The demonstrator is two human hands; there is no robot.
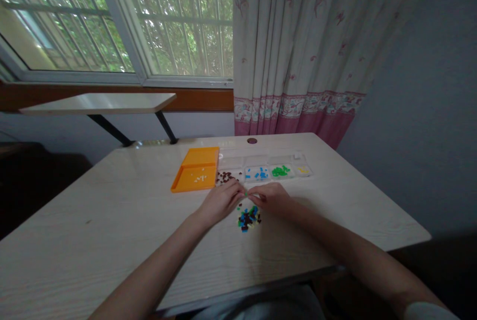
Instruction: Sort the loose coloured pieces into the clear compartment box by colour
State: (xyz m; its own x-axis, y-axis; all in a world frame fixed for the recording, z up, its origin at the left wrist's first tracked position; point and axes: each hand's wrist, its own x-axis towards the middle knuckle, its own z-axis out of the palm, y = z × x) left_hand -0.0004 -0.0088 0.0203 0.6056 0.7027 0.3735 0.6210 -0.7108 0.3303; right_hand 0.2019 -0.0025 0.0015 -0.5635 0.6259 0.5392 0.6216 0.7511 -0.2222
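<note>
Pale table spans the lower frame. Mixed pile of tiny bits (brown, blue, green, pale) at lower centre. Just above it, left hand and right hand nearly meet, both pinched almost closed, fingertips on a green bit; can't tell which grips harder. Bit looks like plastic: probably very light, stiff, a bit slick, hard to break, easy to drop. Best taken by opposite edges, thumb tip against index tip; a full-hand grasp would be too coarse.

Beyond, mid-frame: see-through tray with brown bits, blue bits, green bits, yellow bits in separate compartments. Orange tray beside its left end, white bits inside. Shelf at left, curtain upper right, window upper left.
</note>
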